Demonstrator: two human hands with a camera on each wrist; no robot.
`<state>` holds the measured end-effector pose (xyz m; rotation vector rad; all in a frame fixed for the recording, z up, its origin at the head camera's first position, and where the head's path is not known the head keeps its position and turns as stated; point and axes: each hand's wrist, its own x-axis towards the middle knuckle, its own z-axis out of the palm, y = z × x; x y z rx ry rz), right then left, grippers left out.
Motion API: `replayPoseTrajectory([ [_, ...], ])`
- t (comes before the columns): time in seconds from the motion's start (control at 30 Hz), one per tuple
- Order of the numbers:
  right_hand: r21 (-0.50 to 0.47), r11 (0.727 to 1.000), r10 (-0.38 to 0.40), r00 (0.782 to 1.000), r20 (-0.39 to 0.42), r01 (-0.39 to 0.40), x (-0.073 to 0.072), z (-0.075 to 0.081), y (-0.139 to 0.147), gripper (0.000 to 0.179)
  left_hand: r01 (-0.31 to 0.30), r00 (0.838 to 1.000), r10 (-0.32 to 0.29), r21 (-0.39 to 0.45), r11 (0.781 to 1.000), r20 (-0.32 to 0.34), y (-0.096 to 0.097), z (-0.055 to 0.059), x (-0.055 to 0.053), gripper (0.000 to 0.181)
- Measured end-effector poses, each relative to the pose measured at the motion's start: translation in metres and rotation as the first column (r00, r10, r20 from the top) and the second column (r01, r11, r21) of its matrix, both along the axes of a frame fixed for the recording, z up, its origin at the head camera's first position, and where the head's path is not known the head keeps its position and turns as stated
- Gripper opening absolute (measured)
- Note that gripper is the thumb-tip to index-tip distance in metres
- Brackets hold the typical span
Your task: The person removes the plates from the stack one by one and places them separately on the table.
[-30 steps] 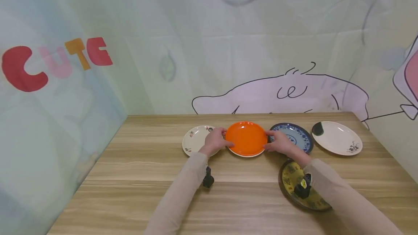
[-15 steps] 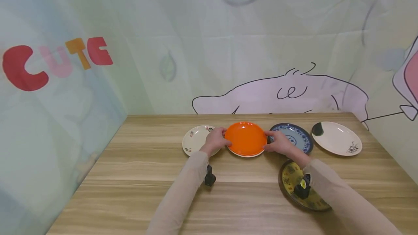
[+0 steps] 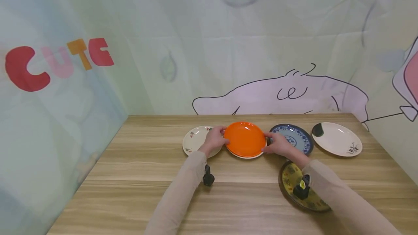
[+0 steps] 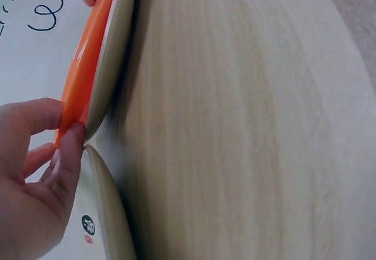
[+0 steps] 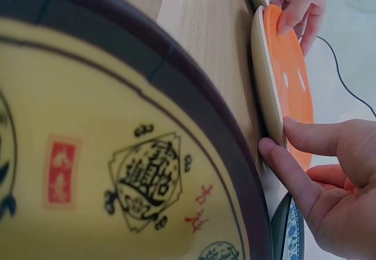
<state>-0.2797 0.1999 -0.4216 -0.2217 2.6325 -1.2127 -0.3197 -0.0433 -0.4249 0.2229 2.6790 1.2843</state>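
Note:
A glossy orange plate (image 3: pixel 245 139) lies over a cream plate (image 4: pixel 111 60), whose pale edge shows below it. The left hand (image 3: pixel 213 141) holds the orange plate's left edge, with thumb and fingers round the rim in the left wrist view. At the opposite edge the right hand (image 3: pixel 279 143) holds the orange plate; in the right wrist view a fingertip lies low beside the cream plate's side. Under the left hand sits a small white plate (image 3: pixel 192 140) with little printed figures. A blue-patterned plate (image 3: pixel 298 137) is partly hidden behind the right hand.
At the far right rests a white oval plate (image 3: pixel 339 139) with a dark patch. A large yellow plate (image 5: pixel 88 125) with a dark rim and printed characters lies under the right forearm. The wooden table (image 3: pixel 130 191) meets a printed curtain (image 3: pixel 147 46) at the back.
The orange plate and the cream plate under it have shifted slightly left, together with both hands. The other plates have stayed in place.

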Motion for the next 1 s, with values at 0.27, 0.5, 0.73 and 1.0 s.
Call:
replayPoseTrajectory([
  [0.27,0.022,1.000,-0.003,1.000,-0.009,0.003,0.000,0.001,0.000,0.068,-0.014,0.997,0.000,0.190,0.982,0.071,-0.004,-0.002,-0.002,0.048],
  [0.5,0.027,1.000,-0.010,1.000,-0.001,0.010,0.001,0.002,-0.001,0.069,-0.019,0.996,-0.005,0.259,0.966,0.091,-0.010,-0.001,0.002,0.047],
  [0.73,0.027,1.000,0.001,1.000,-0.013,0.000,0.000,0.001,-0.001,0.070,-0.061,0.996,0.039,0.302,0.952,0.078,-0.028,0.002,0.000,0.044],
  [1.0,0.052,0.999,0.001,1.000,-0.019,0.000,0.000,0.002,-0.002,0.071,-0.107,0.994,0.096,0.310,0.945,0.050,-0.053,0.005,-0.002,0.038],
])
